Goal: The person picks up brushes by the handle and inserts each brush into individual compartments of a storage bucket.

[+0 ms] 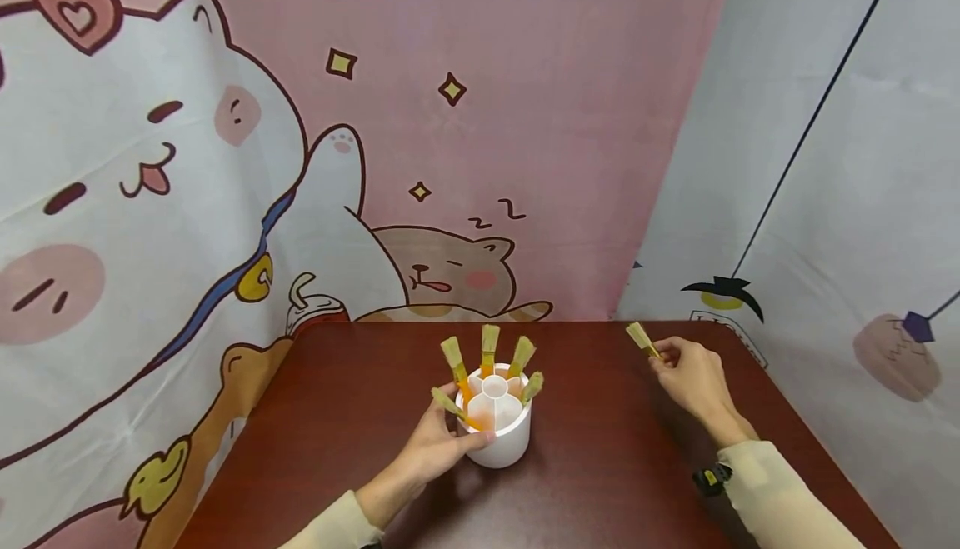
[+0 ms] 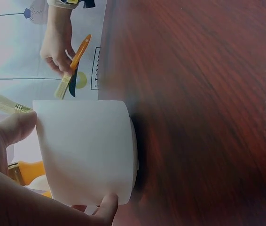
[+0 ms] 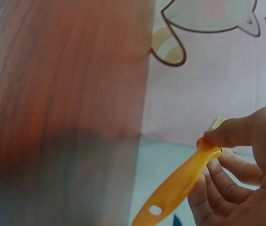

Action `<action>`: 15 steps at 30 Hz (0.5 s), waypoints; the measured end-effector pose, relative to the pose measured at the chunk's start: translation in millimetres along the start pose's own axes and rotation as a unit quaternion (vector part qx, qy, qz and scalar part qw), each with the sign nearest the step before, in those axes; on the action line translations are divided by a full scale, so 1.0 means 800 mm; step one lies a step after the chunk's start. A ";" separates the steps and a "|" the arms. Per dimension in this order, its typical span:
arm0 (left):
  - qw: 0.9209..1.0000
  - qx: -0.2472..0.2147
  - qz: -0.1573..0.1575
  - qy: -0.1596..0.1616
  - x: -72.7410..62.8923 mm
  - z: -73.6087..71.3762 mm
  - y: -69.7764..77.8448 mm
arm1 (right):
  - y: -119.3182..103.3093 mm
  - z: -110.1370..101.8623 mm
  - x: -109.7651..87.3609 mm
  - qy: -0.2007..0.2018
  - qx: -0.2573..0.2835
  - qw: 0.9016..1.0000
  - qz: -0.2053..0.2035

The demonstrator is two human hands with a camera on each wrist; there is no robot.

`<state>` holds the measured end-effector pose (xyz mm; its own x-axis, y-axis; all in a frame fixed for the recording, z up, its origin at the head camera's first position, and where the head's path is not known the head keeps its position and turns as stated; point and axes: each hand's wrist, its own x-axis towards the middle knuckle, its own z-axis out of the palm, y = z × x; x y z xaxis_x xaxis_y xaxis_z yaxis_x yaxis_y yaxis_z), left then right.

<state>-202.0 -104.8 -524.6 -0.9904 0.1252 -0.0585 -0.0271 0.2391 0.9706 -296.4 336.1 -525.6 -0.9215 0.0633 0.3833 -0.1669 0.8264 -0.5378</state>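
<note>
My left hand point(image 1: 435, 446) grips the side of a round white holder point(image 1: 506, 446) with divided compartments, its thumb over the front rim. Several paintbrushes point(image 1: 490, 339) stand in the holder, bristles up and leaning outward; their orange handles go down inside. A middle ring and front compartments show no brush. Off to the right, above the table, my right hand point(image 1: 693, 376) pinches another paintbrush point(image 3: 177, 186) near the base of its bristles. Its orange handle has a hole at the end. In the left wrist view the holder's smooth wall point(image 2: 86, 150) hides most of the brushes.
The dark reddish wooden table point(image 1: 345, 416) carries the holder near its middle. Behind it and at both sides hangs a cloth backdrop point(image 1: 570, 116) with cartoon animals, meeting the table's back edge. A dark watch point(image 1: 711, 478) is on the right wrist.
</note>
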 end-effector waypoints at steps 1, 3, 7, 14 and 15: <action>1.000 -0.002 0.000 0.001 -0.001 0.000 0.000 | -0.004 -0.001 0.000 0.000 0.001 1.000 -0.003; 1.000 -0.003 0.003 0.003 -0.001 0.000 0.000 | -0.012 -0.002 -0.001 -0.002 0.005 1.000 -0.010; 1.000 0.001 0.004 0.001 -0.002 0.000 0.000 | -0.025 -0.006 -0.004 -0.004 0.009 1.000 -0.018; 1.000 -0.008 0.010 -0.005 -0.001 -0.001 -0.001 | -0.051 -0.009 -0.011 -0.009 0.027 0.999 -0.043; 1.000 -0.009 0.013 -0.006 0.000 -0.002 0.000 | -0.055 -0.010 -0.011 -0.007 0.028 0.998 -0.047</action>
<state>-202.0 -106.2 -524.5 -0.9890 0.1434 -0.0355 -0.0032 0.2191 0.9757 -277.8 303.7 -499.5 -0.9060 -0.0215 0.4228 -0.2715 0.7958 -0.5413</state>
